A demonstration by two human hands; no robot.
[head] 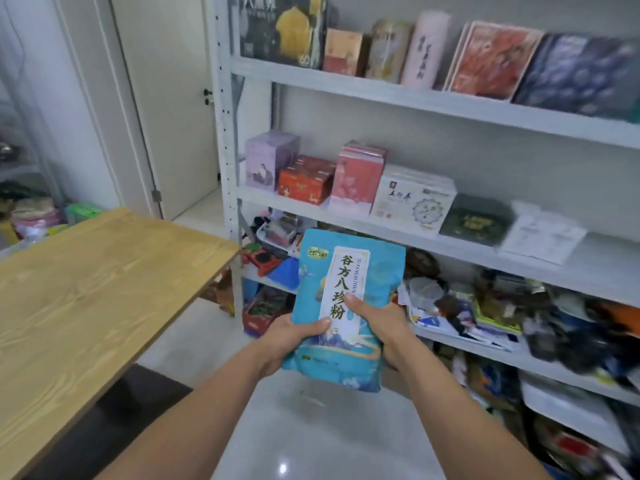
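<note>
A blue packet (346,268) with a white label of Chinese characters stands upright in front of me, held in both hands. My left hand (289,337) grips its lower left edge, thumb across the front. My right hand (379,322) grips the lower right side, thumb pressed on the label. The packet hangs in the air in front of the lower shelves of a white metal rack (450,105).
The rack's upper shelves hold boxes and tins (412,195); its lower shelves are crammed with loose clutter (502,306). A wooden tabletop (86,289) juts in from the left. A white door (173,98) stands behind it. Glossy floor (311,438) lies below my arms.
</note>
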